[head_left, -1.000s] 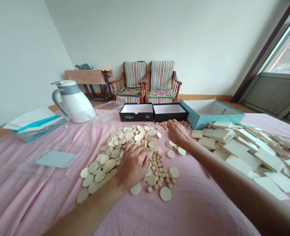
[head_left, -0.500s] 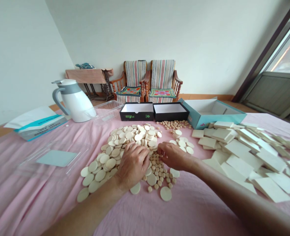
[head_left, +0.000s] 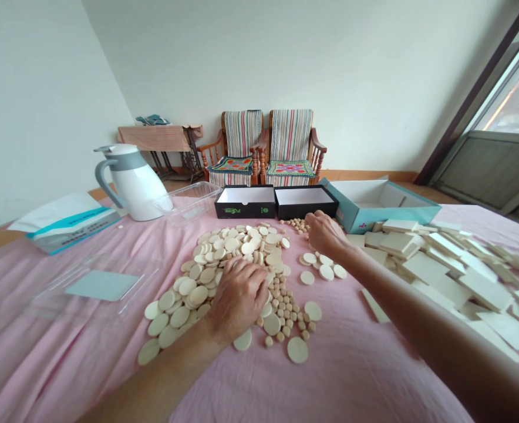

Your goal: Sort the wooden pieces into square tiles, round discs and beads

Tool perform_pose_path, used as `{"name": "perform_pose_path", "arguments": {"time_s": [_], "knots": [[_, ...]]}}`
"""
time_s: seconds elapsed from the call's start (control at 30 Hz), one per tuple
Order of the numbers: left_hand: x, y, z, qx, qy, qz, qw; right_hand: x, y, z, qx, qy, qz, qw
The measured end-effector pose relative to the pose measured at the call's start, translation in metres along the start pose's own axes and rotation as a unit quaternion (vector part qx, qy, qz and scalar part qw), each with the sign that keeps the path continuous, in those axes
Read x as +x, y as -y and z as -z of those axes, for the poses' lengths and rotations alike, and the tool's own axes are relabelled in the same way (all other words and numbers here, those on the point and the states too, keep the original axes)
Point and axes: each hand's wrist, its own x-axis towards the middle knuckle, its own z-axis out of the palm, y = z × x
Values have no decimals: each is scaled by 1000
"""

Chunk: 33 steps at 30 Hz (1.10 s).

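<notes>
My left hand [head_left: 241, 294] rests on the near right side of a heap of flat round wooden discs [head_left: 198, 295]. Its fingers are slightly bent and laid over the pieces, gripping nothing that I can see. Beside it lies a cluster of small wooden cubes [head_left: 281, 299] with rounded corners, among a few loose discs. Farther out, my right hand [head_left: 325, 232] is closed above a second group of small wooden cubes [head_left: 295, 224], close to the black boxes. Its fingertips are pinched together, and what they hold is hidden. Several loose discs [head_left: 326, 272] lie just below that hand.
Two open black boxes [head_left: 245, 210] and an open light-blue box [head_left: 360, 214] line the back. Square wooden tiles [head_left: 435, 270] are piled right. To the left stand a white jug [head_left: 138, 185], a tissue pack [head_left: 72, 226] and clear plastic trays [head_left: 101, 285] on pink cloth.
My right hand has moved away from the near cubes, forward and right, to the cubes by the black boxes. My left hand has stayed put on the discs.
</notes>
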Motion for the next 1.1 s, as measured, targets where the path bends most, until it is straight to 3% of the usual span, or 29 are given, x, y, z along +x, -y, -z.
{"name": "perform_pose_path", "arguments": {"time_s": [0.33,0.53,0.67,0.9,1.1], "knots": [[-1,1,0,1,-9,-3,1000,35,27,-28,52,96,121,987],[-1,1,0,4,-13,-5,1000,48,24,-41,31,113,124,985],[-1,1,1,2,-12,-11,1000,53,10,-36,12,107,94,990],[-1,1,2,0,-13,-14,1000,61,-27,-10,-5,75,8,997],[-1,1,1,0,-9,-6,1000,48,-17,-10,49,150,54,986]]}}
